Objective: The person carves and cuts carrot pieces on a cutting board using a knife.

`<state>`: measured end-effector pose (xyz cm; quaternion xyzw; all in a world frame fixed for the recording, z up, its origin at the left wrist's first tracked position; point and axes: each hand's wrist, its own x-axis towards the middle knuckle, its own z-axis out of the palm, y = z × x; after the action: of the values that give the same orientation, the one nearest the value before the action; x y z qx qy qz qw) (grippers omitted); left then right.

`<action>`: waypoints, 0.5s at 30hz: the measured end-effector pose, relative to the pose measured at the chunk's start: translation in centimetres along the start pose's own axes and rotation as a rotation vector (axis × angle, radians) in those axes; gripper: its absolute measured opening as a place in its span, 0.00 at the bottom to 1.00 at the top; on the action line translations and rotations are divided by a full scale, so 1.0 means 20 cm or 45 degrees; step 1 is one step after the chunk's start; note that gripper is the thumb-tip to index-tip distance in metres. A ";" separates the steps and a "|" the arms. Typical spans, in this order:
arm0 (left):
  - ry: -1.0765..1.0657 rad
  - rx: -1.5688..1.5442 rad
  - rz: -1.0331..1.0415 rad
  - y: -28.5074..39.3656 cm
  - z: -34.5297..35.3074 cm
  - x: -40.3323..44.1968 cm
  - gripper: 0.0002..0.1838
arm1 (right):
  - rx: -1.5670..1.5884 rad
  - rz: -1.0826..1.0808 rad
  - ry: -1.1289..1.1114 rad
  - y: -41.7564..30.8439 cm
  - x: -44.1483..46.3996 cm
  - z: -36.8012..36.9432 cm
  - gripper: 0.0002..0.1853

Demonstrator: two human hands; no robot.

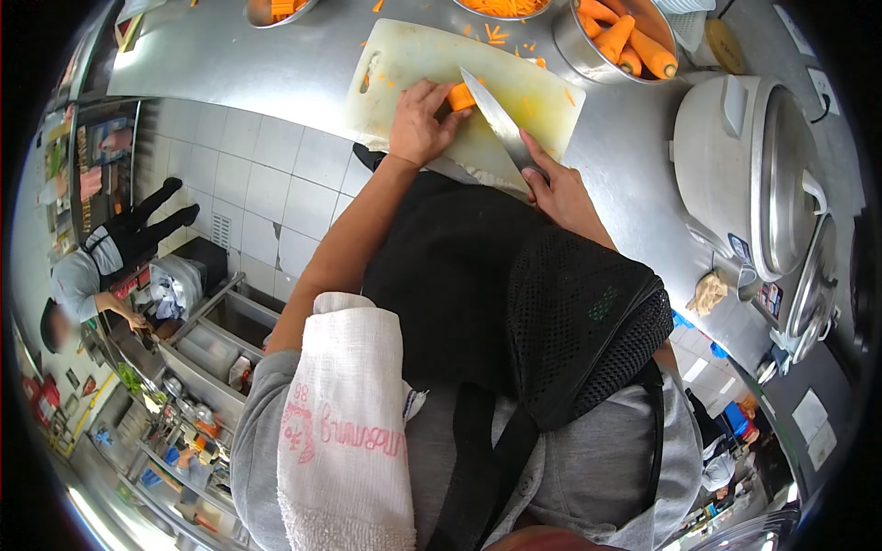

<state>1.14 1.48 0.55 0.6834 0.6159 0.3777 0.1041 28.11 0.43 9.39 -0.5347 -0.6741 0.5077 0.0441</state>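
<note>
The steel counter (230, 55) bears a cutting board (404, 69), metal pot (576, 60), cooker (712, 174)

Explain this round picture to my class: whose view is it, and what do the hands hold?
There is no machine here, just a person working bare-handed. The one picture comes from a camera worn on that person's head, looking forward and down. The left hand holds a carrot piece on a pale cutting board; the right hand grips a knife, its blade at the piece. The board lies on a metal counter, with a metal bowl of whole carrots and a large white cooker to its right.
</note>
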 end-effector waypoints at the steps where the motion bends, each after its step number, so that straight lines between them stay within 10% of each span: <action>1: -0.008 -0.002 -0.002 0.00 0.00 0.00 0.24 | 0.002 0.006 -0.001 0.00 0.00 0.00 0.33; 15: -0.042 -0.019 -0.018 -0.02 0.00 0.00 0.25 | 0.293 0.086 -0.076 0.01 0.07 0.03 0.33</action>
<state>0.88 1.48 0.31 0.6844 0.6161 0.3704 0.1220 27.26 1.24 8.32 -0.5330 -0.5941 0.5986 0.0679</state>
